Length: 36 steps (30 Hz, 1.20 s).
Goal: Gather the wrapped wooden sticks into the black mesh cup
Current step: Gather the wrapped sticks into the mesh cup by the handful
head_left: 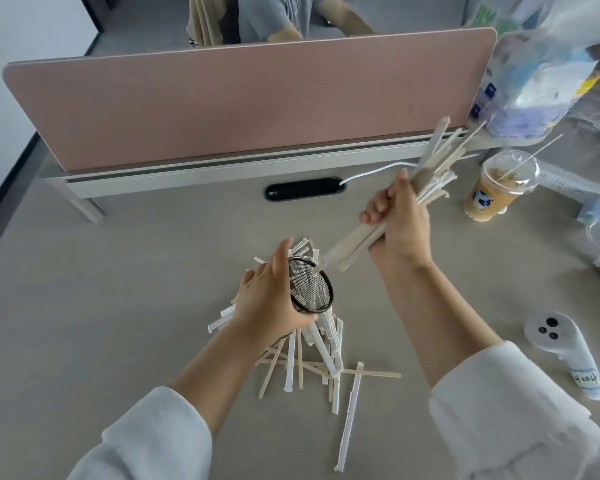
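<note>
My left hand [269, 303] grips the black mesh cup [310, 289] and holds it tilted, with its mouth facing up and to the right, above the desk. My right hand [400, 223] is closed around a bundle of wrapped wooden sticks [433, 161]. The bundle slants from upper right to lower left, and its lower ends reach the cup's rim. Several more wrapped and bare sticks [326, 358] lie scattered on the desk under and below the cup. The inside of the cup looks empty.
An iced drink in a lidded plastic cup [499, 188] stands to the right of the bundle. A white controller [565, 348] lies at the right. A pink divider panel [250, 98] closes the far side, with a person seated behind it. A plastic bag [541, 74] hangs at the top right.
</note>
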Motion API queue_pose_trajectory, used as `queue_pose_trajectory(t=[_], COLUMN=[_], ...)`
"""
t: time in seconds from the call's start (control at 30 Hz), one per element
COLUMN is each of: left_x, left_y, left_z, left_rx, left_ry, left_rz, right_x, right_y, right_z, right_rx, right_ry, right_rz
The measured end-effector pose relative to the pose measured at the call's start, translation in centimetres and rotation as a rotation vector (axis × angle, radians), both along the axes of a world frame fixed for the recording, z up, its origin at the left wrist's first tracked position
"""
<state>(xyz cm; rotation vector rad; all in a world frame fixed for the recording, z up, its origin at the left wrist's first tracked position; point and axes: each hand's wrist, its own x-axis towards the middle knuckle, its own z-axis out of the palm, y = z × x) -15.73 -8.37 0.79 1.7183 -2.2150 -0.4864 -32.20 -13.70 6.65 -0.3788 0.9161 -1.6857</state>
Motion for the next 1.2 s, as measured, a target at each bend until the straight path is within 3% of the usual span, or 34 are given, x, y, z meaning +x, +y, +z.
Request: queue_pose_trajectory(t=[0.07,0.17,0.27,0.33,0.53,0.7,0.87,1.0,1.2], left_x=[-0.7,-1.3,-1.3,-1.1,-1.0,-0.6,-0.1,-0.1,0.1], left_y=[0.0,-0.1,-0.2,-0.3,-0.1,0.0,0.1,0.2,0.4], left_z=[0.3,0.9,1.0,1.0,0.6,0.5,0.6,0.4,0.0], left_rx=[0.041,0.088,0.069,0.074,0.105,0.042,0.003,-0.044,-0.081], left_ry=[0.132,0.302,0.307,0.329,0.402,0.407,0.385,0.307,0.307], left_rz=[0.027,0.081,0.083,0.121,0.174,0.192,0.190,0.183,0.198], right_x=[1.6,3.0,3.3,3.2,3.6,3.4,3.0,2.6,2.7], right_y=[0.7,2.1,2.9,3.1,3.8,3.9,4.3,4.0,4.1], right_z=[-0.2,-2.4,-3.6,-3.6,-3.9,-5.5,-5.8,-5.4,-5.9], right_rx=[0.009,0.054,0.064,0.041,-0.055,-0.003,0.061,0.060,0.070], right_ry=[0.065,0.342,0.617,0.678,0.656,0.647,0.456,0.491,0.606], right_rz=[0.053,0.122,0.203,0.260,0.286,0.423,0.392,0.313,0.377])
